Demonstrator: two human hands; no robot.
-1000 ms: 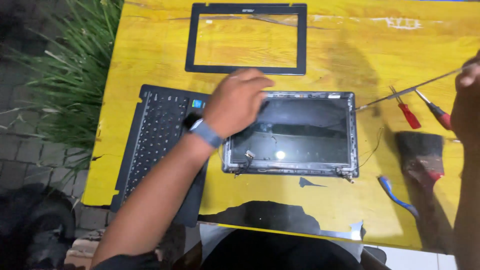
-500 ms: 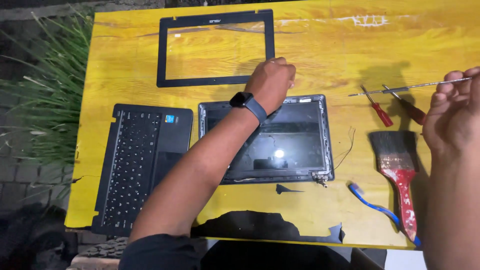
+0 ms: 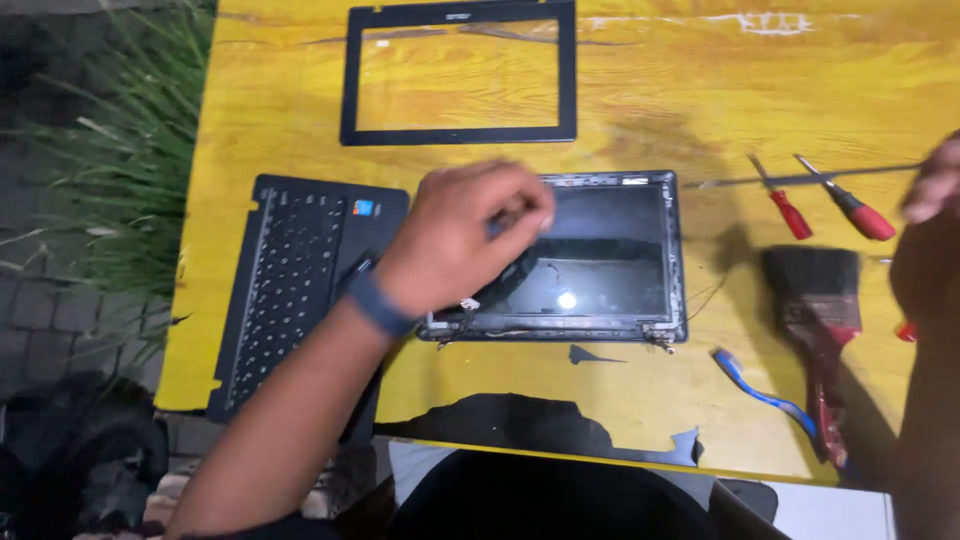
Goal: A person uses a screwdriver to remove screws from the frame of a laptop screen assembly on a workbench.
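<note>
My left hand (image 3: 460, 235), with a dark band on the wrist, lies over the left part of a bare laptop screen panel (image 3: 610, 260), fingers curled onto its upper left area. The panel lies flat on a yellow table (image 3: 700, 90), with hinges and thin wires at its near edge. My right hand (image 3: 935, 185) is blurred at the right edge, its fingertips at the end of a thin metal rod (image 3: 800, 180) that reaches toward the panel's top right corner. A black keyboard base (image 3: 290, 280) sits left of the panel.
A black screen bezel frame (image 3: 460, 135) lies at the back. Two red-handled screwdrivers (image 3: 790, 212) and a red-handled paintbrush (image 3: 815, 300) sit right of the panel, with a blue pry tool (image 3: 760, 392) nearer me. Grass (image 3: 120, 180) grows left of the table.
My left hand has slid from the panel's top edge down to its left part. The right hand sits farther right and is blurred. The view has shifted.
</note>
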